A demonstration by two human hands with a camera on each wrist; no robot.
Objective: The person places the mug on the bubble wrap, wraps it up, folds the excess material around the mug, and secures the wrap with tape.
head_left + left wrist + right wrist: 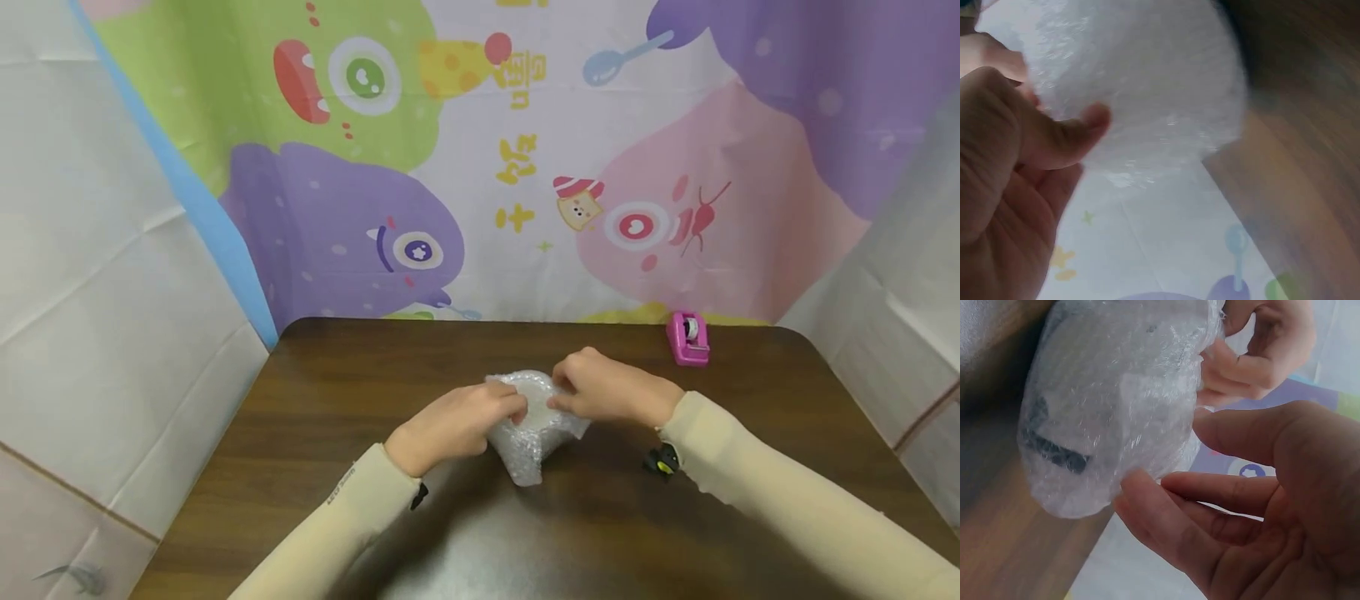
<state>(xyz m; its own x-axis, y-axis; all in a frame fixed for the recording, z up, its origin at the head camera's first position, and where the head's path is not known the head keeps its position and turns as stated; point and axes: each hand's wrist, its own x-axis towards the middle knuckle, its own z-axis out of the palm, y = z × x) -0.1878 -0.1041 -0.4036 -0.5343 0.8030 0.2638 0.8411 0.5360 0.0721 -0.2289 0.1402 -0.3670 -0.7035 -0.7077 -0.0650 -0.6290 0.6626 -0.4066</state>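
Note:
A round object wrapped in bubble wrap (537, 442) stands on the table between both hands. What is inside cannot be made out; a dark patch shows through the wrap in the right wrist view. My left hand (468, 417) holds the wrap's upper left edge, its thumb (1088, 125) against the wrap in the left wrist view. At the upper right, my right hand (611, 387) has bent fingers and thumb at the wrap's edge. In the right wrist view, its fingertips (1138, 484) touch the bubble wrap (1104, 406). A loose flap of wrap hangs at the front.
A pink tape dispenser (688, 338) stands near the back right of the brown wooden table (337, 375). Behind the table hangs a cloth (480, 283) with cartoon monsters. Pale panels (112, 233) flank both sides.

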